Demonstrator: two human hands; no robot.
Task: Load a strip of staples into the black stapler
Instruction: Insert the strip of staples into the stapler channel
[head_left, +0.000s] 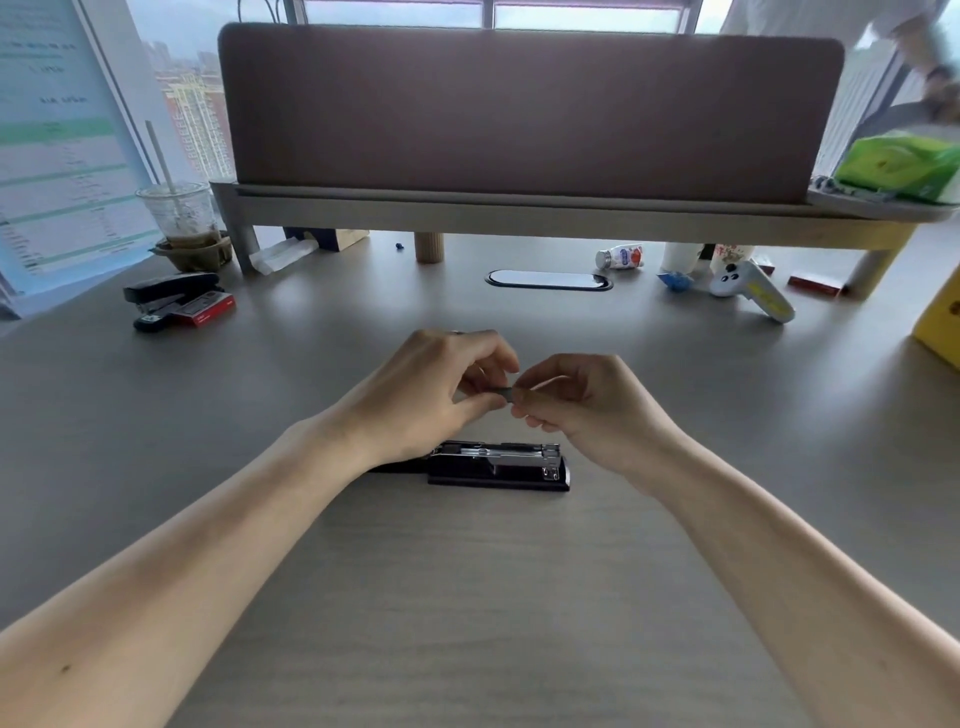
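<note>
Here, closest to the person, two bare arms reach out over the grey desk (467, 597). The black stapler (498, 465) lies flat on the desk, a bit past the arms. It is flipped open, so its shiny metal track shows on top. Its left end is hidden under the left wrist.

Just past the stapler, both hands are lifted above the desk and meet in the middle. The left hand (431, 395) and the right hand (587, 402) each pinch one end of a small grey strip of staples (506, 393). The fingers of both hands are curled in and pressed onto the strip. Only a short bit of the strip shows between the fingertips. The strip is up in the air, beyond the stapler, and does not touch it.

Far past the stapler and off to its left, a second stapler (166, 299) sits by a red staple box (205, 312). Behind those stands a plastic cup (179, 218) with a straw in it. Far past the stapler and off to its right lie a small white bottle (621, 257) and a white and yellow gadget (753, 291). At the very back, a brown divider panel (519, 104) stands across the desk on a raised shelf.
</note>
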